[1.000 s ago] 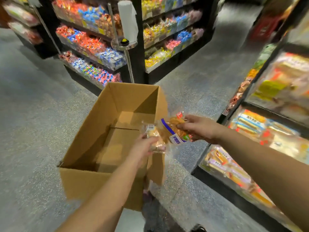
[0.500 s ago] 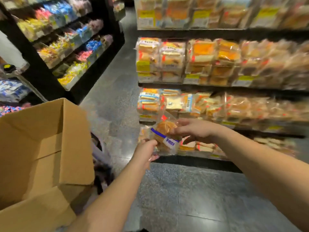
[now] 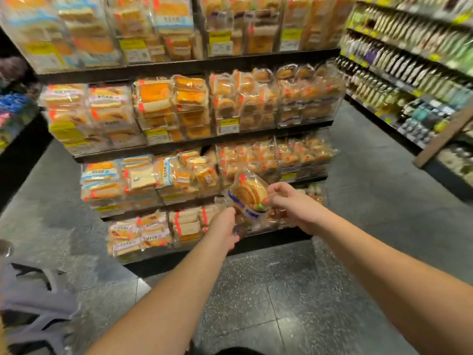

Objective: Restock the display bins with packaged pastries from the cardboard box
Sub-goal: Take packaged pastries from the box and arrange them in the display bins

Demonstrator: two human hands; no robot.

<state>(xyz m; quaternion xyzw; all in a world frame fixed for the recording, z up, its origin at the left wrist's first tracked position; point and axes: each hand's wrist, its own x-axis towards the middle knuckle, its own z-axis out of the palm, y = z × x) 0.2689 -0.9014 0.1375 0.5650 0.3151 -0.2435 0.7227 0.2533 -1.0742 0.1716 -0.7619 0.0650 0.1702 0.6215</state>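
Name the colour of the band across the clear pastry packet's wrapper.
Blue, with white beside it, on the clear round-pastry packet; head view.

Dark speckled floor tiles, bottle shelves at right, grey fabric lower left.

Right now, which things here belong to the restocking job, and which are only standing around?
Job:
- pastry pack, held by both hands: left hand, right hand
- pastry bins

Not the job:
- bottle shelves
- candy shelf
- grey cloth on the floor
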